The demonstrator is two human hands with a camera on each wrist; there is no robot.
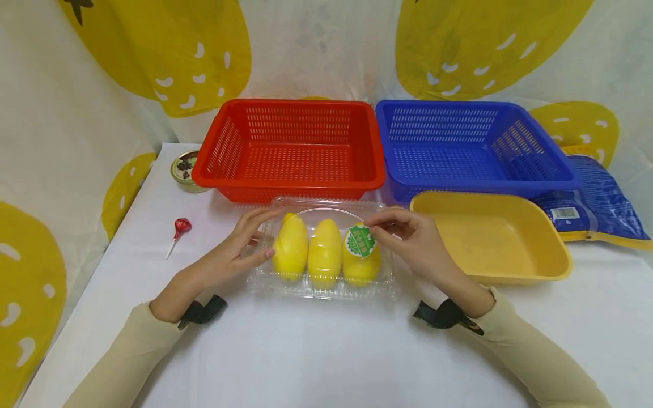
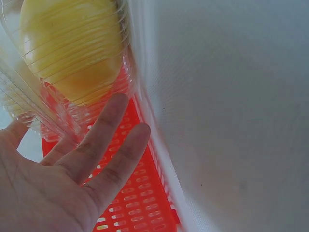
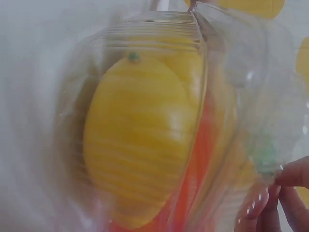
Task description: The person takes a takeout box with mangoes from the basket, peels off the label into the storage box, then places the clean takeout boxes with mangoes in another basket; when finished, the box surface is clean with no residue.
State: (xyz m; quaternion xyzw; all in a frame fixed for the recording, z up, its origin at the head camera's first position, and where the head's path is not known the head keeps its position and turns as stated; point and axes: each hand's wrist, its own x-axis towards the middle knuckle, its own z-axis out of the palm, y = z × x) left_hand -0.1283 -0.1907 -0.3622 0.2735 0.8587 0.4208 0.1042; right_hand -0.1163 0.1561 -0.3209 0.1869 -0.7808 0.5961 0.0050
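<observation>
Right now, seen from the head, a clear plastic box (image 1: 280,288) sits near the middle of the white desk (image 1: 306,351), with three yellow fruits (image 1: 325,252) side by side inside. The left hand (image 1: 237,243) is at the box's left end, fingers spread and loosely bent, holding nothing. The right hand (image 1: 420,241) pinches the edge of a green and white sticker (image 1: 360,242) on the lid, above the rightmost fruit. Behind the box stands a red basket (image 1: 285,185), with a blue basket (image 1: 484,186) beside it. A yellow tub (image 1: 490,243) lies to the right, near a blue bag (image 1: 592,198). A round tin (image 1: 185,168) rests by the red basket's left side, and a red lollipop (image 1: 179,229) lies nearer the person.

From the left wrist, the fingers are apart by the ridged end of the box, one fruit showing through and red basket mesh beyond.

From the right wrist, thumb and finger meet at the sticker, a green blur; a fruit fills the middle behind ridged plastic.
</observation>
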